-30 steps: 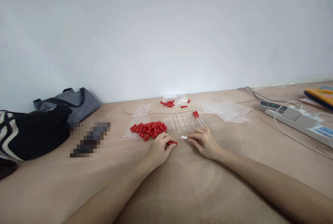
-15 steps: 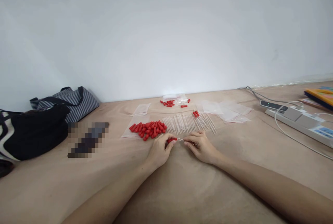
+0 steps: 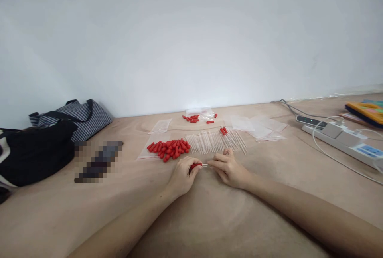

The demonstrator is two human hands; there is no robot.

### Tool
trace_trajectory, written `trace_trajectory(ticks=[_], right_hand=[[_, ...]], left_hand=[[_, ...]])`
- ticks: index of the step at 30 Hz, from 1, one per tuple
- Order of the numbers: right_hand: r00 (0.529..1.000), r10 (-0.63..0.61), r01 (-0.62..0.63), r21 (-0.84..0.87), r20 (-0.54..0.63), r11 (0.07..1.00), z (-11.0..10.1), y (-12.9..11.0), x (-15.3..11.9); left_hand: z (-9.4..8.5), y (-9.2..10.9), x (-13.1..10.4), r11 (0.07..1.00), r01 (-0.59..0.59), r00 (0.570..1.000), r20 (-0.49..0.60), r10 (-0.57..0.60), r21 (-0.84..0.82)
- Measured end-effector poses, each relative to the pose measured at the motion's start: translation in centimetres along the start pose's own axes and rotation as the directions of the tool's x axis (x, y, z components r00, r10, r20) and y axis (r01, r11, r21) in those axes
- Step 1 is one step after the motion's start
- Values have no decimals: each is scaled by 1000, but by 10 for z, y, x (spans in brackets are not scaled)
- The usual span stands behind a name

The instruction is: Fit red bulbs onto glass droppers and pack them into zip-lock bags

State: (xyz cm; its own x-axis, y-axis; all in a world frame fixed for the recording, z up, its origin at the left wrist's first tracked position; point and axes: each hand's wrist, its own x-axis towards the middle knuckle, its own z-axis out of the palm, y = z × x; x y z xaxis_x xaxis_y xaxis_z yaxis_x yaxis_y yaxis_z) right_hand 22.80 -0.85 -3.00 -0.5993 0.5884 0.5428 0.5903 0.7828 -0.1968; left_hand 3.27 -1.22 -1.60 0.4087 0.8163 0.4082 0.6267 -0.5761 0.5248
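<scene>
Red cap (image 3: pixel 196 165) sits pinched in your left hand (image 3: pixel 182 176), low on the bench (image 3: pixel 209 218), with a thin clear tube (image 3: pixel 205 165) running from it at 3 o'clock into the fingertips of your right hand (image 3: pixel 230 168), which is closed narrowly on the tube. Just beyond your left hand, at 11 o'clock, lies the pile of red caps (image 3: pixel 169 148); the row of clear tubes (image 3: pixel 215 142) spreads at 12 o'clock from your right hand. A striped bag (image 3: pixel 74 116) rests far off at 9 o'clock, a power strip (image 3: pixel 341 140) at 3 o'clock.
</scene>
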Motion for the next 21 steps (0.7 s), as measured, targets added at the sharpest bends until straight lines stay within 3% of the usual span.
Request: trace_trajectory(ticks=[8,21], right_hand=[[1000,-17,17,-42,12,999,0,-4,4],[993,-17,18,-1,118,1000,1,-1,8]], left_hand=[[-2,6,-1,992,-97,995,-9,98,81],[0,1,-2,983,-146,989,31,143,112]])
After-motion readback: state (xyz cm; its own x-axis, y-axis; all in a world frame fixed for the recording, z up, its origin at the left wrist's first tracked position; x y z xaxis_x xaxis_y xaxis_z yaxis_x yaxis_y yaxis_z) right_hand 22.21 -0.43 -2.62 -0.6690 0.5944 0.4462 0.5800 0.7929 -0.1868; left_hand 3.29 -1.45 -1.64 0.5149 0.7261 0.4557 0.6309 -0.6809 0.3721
